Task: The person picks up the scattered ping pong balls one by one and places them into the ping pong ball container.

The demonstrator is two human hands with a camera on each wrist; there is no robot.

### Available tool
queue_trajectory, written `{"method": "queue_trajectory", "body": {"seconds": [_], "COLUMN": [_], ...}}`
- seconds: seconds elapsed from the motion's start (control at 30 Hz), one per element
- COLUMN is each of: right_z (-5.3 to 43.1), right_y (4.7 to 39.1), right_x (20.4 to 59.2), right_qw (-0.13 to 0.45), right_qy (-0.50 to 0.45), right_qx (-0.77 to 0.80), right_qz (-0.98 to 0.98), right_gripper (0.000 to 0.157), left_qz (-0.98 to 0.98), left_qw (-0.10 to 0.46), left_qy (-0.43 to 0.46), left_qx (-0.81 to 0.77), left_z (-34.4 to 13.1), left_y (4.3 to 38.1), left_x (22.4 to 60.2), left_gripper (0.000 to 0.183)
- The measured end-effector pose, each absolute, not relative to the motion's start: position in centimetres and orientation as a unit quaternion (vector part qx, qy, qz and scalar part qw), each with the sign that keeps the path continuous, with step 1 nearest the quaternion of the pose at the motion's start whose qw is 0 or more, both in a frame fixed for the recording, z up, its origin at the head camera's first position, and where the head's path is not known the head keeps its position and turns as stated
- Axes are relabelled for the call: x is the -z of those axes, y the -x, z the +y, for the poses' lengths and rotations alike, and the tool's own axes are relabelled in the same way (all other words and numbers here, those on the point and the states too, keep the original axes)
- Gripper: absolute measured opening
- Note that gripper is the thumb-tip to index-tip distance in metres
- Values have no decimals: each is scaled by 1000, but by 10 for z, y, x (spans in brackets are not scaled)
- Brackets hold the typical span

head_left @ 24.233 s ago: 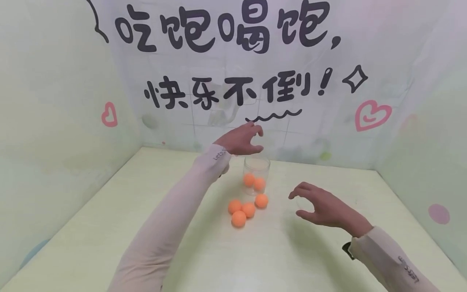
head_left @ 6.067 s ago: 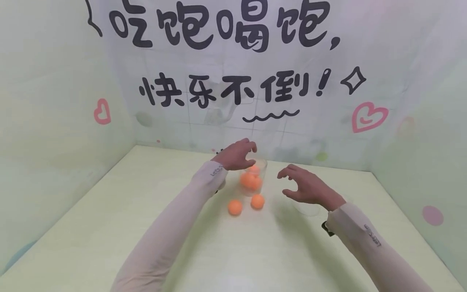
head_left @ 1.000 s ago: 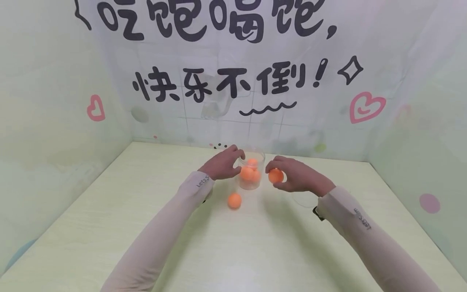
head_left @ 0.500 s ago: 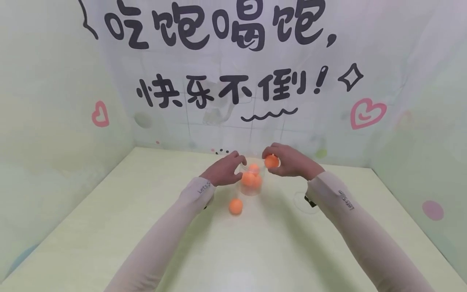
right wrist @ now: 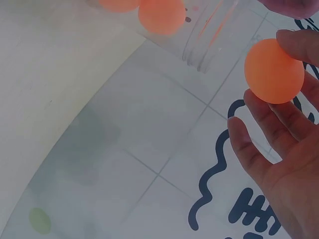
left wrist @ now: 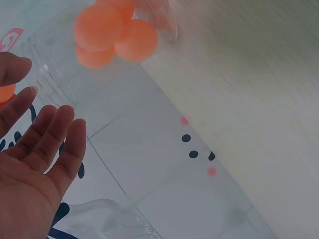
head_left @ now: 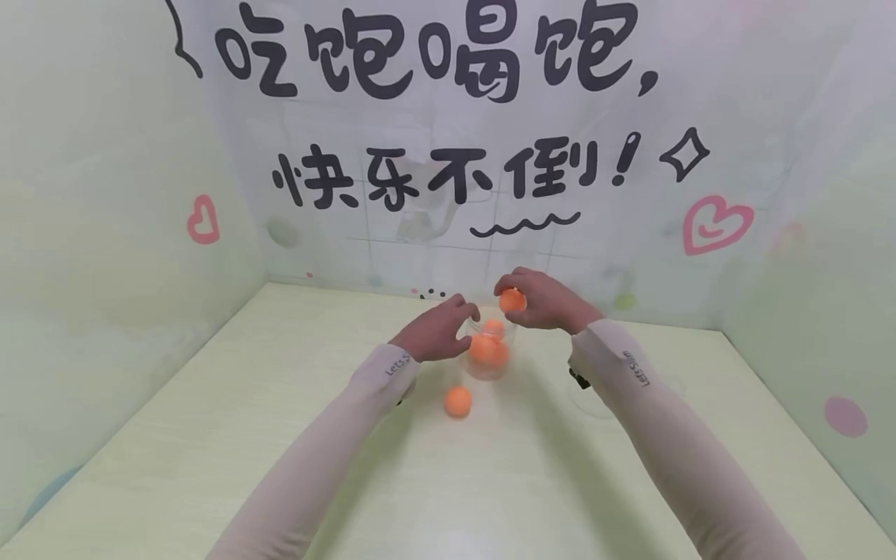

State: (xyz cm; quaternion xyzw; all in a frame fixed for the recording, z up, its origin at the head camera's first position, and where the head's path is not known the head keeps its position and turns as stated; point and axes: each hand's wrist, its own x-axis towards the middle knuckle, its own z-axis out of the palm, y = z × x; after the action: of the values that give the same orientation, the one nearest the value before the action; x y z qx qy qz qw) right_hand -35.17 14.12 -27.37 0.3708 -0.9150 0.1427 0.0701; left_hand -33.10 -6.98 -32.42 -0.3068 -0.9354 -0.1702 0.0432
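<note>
My right hand (head_left: pixel 549 301) pinches an orange ping-pong ball (right wrist: pixel 274 71) between thumb and fingers, just above and to the right of the mouth of a clear jar (head_left: pixel 488 373). Inside the jar lie several more orange balls (left wrist: pixel 98 28), piled near its bottom. My left hand (head_left: pixel 435 331) is at the jar's left side near the rim, thumb and fingers loosely bent with nothing between them; in the left wrist view its fingertips (left wrist: pixel 65 112) are right by the threaded mouth. One loose orange ball (head_left: pixel 458 402) sits on the table in front of the jar.
A clear round lid (head_left: pixel 591 400) lies on the pale table (head_left: pixel 448 490) to the right, partly under my right forearm. Behind the jar stands a printed backdrop (head_left: pixel 392 264) with dark lettering, and side walls flank the table.
Over the last second my right hand has lifted the ball up and left to the jar's mouth. Since the oldest frame, more balls are in the jar and fewer on the table.
</note>
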Motion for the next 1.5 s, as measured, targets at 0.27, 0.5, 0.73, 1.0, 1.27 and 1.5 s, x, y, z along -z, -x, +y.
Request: {"method": "queue_trajectory", "body": {"seconds": [0.27,0.5,0.73,1.0,1.27,1.5], "right_z": [139,138,139,140,147,154], "right_y": [354,354,351,345,340,336], "right_x": [277,277,274,273,284,294], "right_qw": [62,42,38,23,38,32], "right_qy": [-360,-350,-352,-347,-377,-380], "right_qx": [-141,-134,-128,-135,-135,-148], "right_qz": [-920,-926,-927,-928,-916,-912], "right_gripper": [28,31,30,30,28,29], "left_qz": [-934,-934,-933,-932,-933,-937], "left_qw": [46,42,52,50,57,32], "left_qy": [314,313,315,312,306,302], "left_qx": [164,167,166,178,180,171], "left_z": [-66,-66,-68,-71,-76,-77], "left_y": [331,328,329,329,327,317], "left_x": [328,326,324,321,327,338], "left_gripper": [30,31,30,32,32,26]}}
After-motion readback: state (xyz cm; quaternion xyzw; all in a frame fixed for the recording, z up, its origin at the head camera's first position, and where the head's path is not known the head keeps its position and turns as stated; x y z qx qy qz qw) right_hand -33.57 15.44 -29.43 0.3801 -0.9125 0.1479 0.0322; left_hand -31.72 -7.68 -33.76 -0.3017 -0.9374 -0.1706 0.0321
